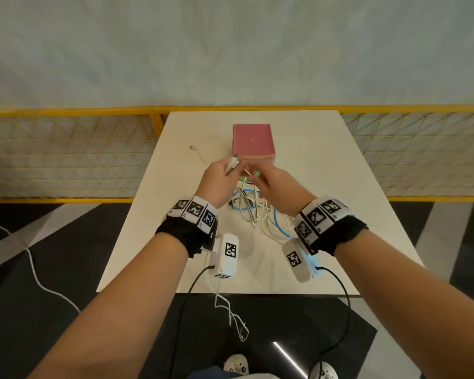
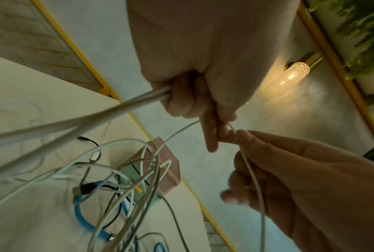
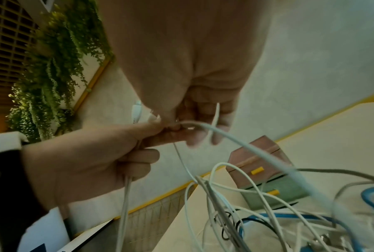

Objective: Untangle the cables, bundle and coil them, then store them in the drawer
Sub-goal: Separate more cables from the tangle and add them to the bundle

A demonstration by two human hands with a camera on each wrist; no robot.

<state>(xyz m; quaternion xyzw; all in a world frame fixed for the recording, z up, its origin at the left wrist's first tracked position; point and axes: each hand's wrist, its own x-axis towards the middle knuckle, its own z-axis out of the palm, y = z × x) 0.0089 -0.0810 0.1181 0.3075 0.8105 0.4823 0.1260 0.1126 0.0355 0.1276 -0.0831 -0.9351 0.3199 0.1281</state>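
A tangle of white, blue and black cables [image 1: 253,207] lies on the white table [image 1: 326,187], in front of a small pink drawer box [image 1: 252,139]. Its green lower drawer [image 3: 274,196] sticks out toward me. My left hand [image 1: 225,170] is raised over the pile, fingers curled round several white cable strands [image 2: 138,104], with a white plug [image 1: 233,161] poking out at the top. My right hand [image 1: 263,181] meets it and pinches a thin white cable [image 2: 254,175] right at the left fingertips. In the right wrist view, this cable [image 3: 235,141] arcs down into the pile.
One white cable end [image 1: 196,150] lies loose at the table's left. Another white cable [image 1: 230,315] hangs over the near edge toward the floor. A yellow-framed mesh fence [image 1: 66,149] runs behind the table. A blue cable [image 2: 82,214] loops through the pile.
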